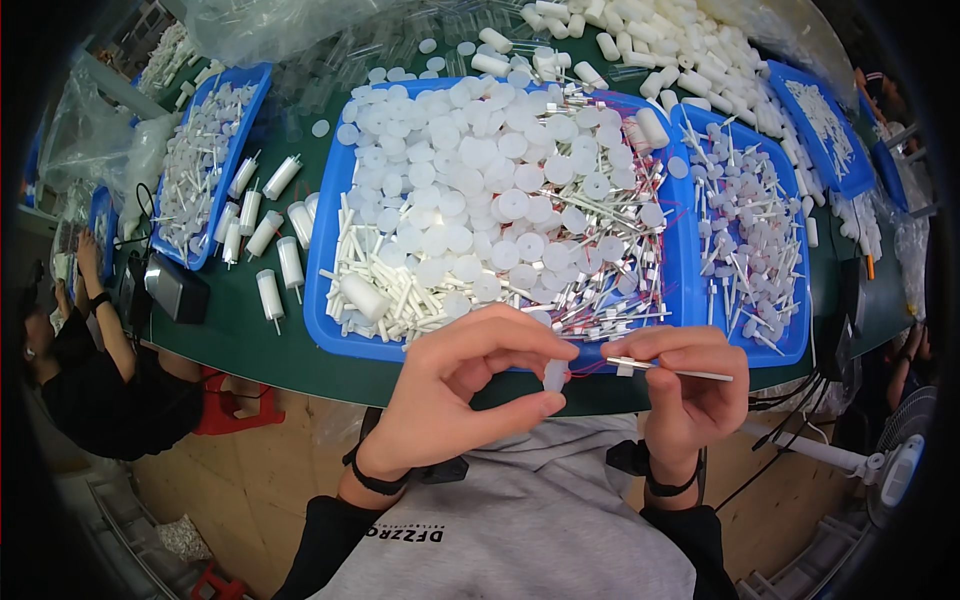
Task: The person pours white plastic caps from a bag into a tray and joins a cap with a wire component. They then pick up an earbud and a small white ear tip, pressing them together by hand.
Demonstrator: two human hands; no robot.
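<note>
Between the thumb and fingers of my left hand is a small translucent white plastic disc, held on edge. My right hand pinches a thin metal rod part lying nearly level, its pale narrow end reaching out to the right. Thin red wires run between the disc and the metal part; whether they pass through the disc I cannot tell. Both hands are over the front edge of a large blue tray, which holds a heap of similar white discs, white tubes and wired metal parts.
Blue trays of disc-and-rod pieces stand at right and left. White cylinders lie on the green table at left; more cylinders are piled at the back. A person sits at far left, a fan at lower right.
</note>
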